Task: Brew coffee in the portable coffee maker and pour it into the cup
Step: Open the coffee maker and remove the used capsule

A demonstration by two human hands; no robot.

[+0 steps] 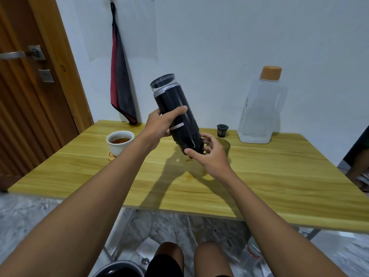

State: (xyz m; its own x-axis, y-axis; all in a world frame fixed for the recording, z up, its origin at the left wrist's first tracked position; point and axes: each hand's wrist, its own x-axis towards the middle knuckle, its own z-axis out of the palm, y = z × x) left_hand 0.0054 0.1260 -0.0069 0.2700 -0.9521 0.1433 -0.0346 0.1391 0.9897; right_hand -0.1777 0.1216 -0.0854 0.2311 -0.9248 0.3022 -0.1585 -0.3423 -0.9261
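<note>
The black portable coffee maker [175, 108] is tilted in the air above the wooden table [259, 176], its clear top leaning to the upper left. My left hand [159, 122] grips its middle. My right hand [209, 154] holds its lower end, with fingers curled round the base. Just behind my right hand stands a dark clear cup [225, 145], partly hidden. A white cup [119, 141] with brown liquid sits on a small wooden coaster at the table's left. A small black filter pod [222, 130] stands near the back.
A large clear water jug [259, 108] with an orange cap stands at the back right by the wall. A red and grey cloth [119, 80] hangs on the wall. A wooden door [26, 76] is at the left. A metal bin [119, 269] sits on the floor by my knees.
</note>
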